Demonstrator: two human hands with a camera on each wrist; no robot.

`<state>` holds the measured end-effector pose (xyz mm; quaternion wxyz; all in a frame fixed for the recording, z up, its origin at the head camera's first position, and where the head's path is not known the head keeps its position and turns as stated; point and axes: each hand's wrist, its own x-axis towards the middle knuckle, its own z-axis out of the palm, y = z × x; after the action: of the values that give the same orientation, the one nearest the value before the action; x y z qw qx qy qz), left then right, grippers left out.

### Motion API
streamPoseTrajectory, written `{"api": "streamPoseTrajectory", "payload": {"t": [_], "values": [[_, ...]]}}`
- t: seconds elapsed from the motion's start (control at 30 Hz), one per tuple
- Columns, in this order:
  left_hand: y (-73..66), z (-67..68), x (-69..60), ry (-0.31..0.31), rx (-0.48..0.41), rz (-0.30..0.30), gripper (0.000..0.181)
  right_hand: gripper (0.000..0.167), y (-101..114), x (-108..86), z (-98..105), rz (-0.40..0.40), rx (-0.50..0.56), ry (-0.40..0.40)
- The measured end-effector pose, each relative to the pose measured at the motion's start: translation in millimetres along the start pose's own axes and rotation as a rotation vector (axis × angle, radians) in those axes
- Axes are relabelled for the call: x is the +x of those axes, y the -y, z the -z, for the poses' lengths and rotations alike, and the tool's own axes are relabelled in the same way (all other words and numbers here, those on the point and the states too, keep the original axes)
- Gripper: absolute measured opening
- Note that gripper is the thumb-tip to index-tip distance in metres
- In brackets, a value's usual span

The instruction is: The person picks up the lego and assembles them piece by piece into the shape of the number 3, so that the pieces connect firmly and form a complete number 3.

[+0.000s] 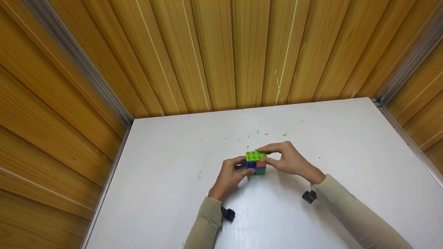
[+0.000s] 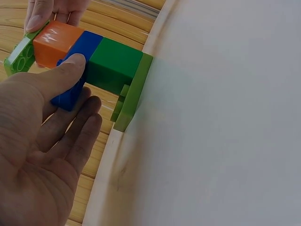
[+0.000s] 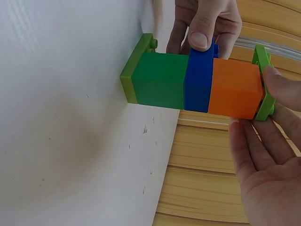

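A small tower of toy building bricks stands upright on the white table. At its foot is a light green plate [image 2: 135, 96], with a dark green brick [image 3: 160, 80] on it. Above that lies a blue brick [image 3: 198, 84] that juts out toward the left, and an orange brick [image 3: 235, 89] sits over its right part. My left hand [image 1: 228, 174] pinches the jutting end of the blue brick between thumb and fingers. At the top, my right hand [image 1: 290, 159] holds a bright green studded plate [image 1: 252, 156] by its right end, against the orange brick.
The white tabletop [image 1: 162, 166] spreads around the tower, with small dark marks [image 1: 256, 132] behind it. Wood-patterned panels [image 1: 214, 55] rise at the back and both sides. Each sleeved wrist carries a small black camera [image 1: 228, 214].
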<state>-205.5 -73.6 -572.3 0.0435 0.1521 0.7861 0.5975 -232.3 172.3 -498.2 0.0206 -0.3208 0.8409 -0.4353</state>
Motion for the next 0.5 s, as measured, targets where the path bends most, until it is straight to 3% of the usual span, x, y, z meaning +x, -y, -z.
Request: {"api": "streamPoseTrajectory", "payload": {"t": [0.5], "values": [[1.4,-1.2,0.4,-0.008,0.015,0.000,0.045,0.031,3.7,-1.1,-3.5,0.016,-0.060,-0.007]]}}
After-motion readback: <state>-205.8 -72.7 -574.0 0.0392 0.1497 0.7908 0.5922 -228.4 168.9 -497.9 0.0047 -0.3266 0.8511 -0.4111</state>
